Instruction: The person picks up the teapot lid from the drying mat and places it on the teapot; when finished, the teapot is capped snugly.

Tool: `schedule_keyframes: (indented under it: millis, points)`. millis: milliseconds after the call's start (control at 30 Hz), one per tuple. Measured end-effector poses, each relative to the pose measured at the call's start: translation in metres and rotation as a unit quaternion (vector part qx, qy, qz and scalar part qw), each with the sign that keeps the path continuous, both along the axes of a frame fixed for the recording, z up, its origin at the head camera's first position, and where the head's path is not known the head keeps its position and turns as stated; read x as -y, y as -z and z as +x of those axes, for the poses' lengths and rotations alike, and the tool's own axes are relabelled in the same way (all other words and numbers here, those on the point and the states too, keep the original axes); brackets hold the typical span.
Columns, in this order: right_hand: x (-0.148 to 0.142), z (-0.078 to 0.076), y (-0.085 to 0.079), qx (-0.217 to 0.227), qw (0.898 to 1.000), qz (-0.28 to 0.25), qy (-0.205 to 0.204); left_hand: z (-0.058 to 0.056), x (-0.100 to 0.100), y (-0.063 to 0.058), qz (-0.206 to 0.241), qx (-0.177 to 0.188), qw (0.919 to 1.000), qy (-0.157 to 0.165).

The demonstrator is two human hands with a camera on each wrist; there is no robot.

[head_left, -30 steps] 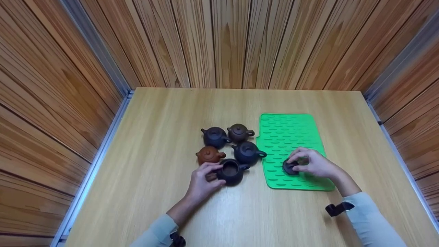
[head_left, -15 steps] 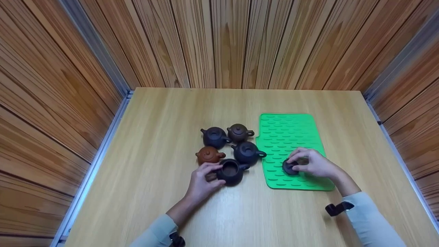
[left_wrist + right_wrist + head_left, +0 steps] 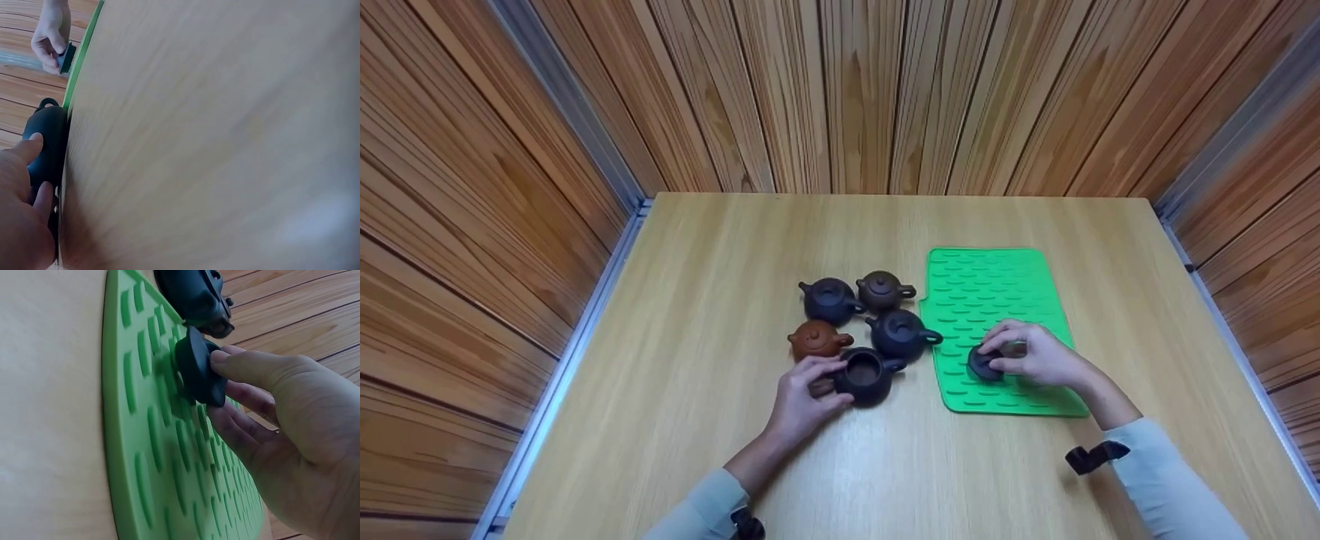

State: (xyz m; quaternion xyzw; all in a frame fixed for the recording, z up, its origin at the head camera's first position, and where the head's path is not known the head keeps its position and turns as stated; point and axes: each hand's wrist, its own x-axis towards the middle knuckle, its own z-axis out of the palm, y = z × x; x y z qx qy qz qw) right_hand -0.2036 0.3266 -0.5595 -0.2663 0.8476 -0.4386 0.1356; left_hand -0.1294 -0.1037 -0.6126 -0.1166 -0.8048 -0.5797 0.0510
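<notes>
My left hand [image 3: 801,401] grips a dark, lidless teapot [image 3: 871,391] standing on the table, thumb on its near side and fingers on the far side. Its round opening faces up and its handle points right. Over the green mat [image 3: 986,281], my right hand [image 3: 1039,358] pinches a dark teapot lid [image 3: 981,366] between thumb and fingers. In the right wrist view the lid [image 3: 194,363] hangs slightly above the mat's raised ridges. The left wrist view shows the gripped teapot [image 3: 50,143] from the side, with the other hand and lid beyond.
Close behind the lidless teapot stand a reddish-brown teapot [image 3: 814,339] and a dark teapot [image 3: 901,335]. Farther back are another dark teapot [image 3: 829,300] and a brown one [image 3: 883,290]. Wood-panelled walls [image 3: 855,97] border the table [image 3: 735,247].
My right hand has shifted slightly left with the lid, which has come up off the mat. The left hand and all the teapots have stayed in place.
</notes>
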Motion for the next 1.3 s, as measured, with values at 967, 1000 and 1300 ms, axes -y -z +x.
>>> schedule_keyframes:
  millis: [967, 1000, 1300]
  points:
    - [0.057, -0.007, -0.015, 0.034, 0.999, -0.029, -0.025, -0.001, 0.0, -0.002, 0.014, 0.029, 0.9995, 0.004]
    - [0.059, -0.008, -0.016, 0.035, 0.999, -0.03, -0.025, -0.001, 0.0, -0.002, 0.012, 0.027, 0.9996, 0.002]
    - [0.079, -0.012, -0.029, 0.01, 0.998, -0.053, -0.042, -0.002, 0.0, -0.004, -0.021, 0.012, 0.9997, -0.01]
